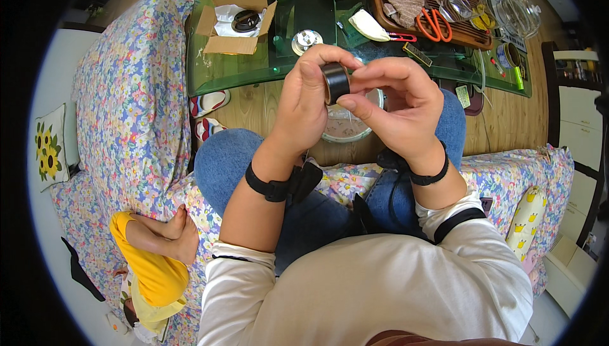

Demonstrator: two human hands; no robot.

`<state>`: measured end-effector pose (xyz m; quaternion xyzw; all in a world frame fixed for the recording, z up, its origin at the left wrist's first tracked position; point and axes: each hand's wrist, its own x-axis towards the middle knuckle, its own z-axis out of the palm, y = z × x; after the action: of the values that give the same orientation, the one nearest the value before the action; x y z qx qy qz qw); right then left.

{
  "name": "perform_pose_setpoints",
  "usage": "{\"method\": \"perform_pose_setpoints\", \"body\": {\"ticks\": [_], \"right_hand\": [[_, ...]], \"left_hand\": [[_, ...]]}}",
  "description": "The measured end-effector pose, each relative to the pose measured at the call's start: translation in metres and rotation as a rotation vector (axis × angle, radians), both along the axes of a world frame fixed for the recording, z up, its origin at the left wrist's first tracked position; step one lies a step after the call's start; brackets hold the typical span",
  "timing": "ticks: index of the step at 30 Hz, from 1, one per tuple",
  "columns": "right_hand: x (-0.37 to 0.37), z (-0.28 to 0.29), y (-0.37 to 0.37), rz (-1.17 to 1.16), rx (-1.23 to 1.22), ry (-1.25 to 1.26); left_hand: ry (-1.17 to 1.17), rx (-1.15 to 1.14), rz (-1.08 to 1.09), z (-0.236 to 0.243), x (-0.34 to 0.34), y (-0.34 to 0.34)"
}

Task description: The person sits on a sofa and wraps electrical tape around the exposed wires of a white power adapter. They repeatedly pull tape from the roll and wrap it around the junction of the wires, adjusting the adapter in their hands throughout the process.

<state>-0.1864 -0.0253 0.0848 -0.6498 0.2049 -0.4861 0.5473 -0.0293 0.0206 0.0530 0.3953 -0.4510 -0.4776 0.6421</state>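
A small black roll of tape is held up in front of me, between both hands, above my knees. My left hand grips the roll from the left, thumb on top. My right hand pinches its right face with thumb and forefinger. Both wrists wear black bands. I sit on a flowered sofa in blue jeans.
A green glass table stands ahead with an open cardboard box, a round tin, orange-handled scissors, a wooden tray, glass jars and fruit. A white bowl sits below my hands. Another person in yellow lies at my left.
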Motion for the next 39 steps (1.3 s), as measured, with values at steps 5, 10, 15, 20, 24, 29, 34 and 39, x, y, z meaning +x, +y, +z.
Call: {"method": "perform_pose_setpoints", "body": {"ticks": [5,10,15,20,24,29,34,39], "right_hand": [[0.000,0.005,0.002,-0.025,-0.017,0.069],[-0.001,0.009,-0.005,-0.128,-0.258,0.168],[0.001,0.010,-0.002,-0.167,-0.273,0.199],[0.000,0.009,-0.004,-0.155,-0.306,0.210],[-0.001,0.009,-0.010,-0.112,-0.371,0.224],[-0.003,0.012,-0.011,-0.097,-0.466,0.228],[-0.003,0.011,-0.012,-0.089,-0.496,0.217],[-0.004,0.010,-0.012,-0.083,-0.493,0.213]], "left_hand": [[-0.019,-0.027,0.027,-0.001,0.001,0.002],[-0.003,-0.043,0.057,0.000,0.000,0.002],[-0.096,-0.076,0.148,-0.002,0.001,0.003],[-0.143,-0.125,0.182,-0.005,0.002,0.001],[-0.151,-0.124,0.199,-0.004,0.002,0.001],[-0.165,-0.097,0.186,-0.002,0.002,0.002],[-0.150,-0.065,0.171,0.000,0.003,0.003],[-0.122,-0.063,0.174,0.003,0.002,0.003]]}}
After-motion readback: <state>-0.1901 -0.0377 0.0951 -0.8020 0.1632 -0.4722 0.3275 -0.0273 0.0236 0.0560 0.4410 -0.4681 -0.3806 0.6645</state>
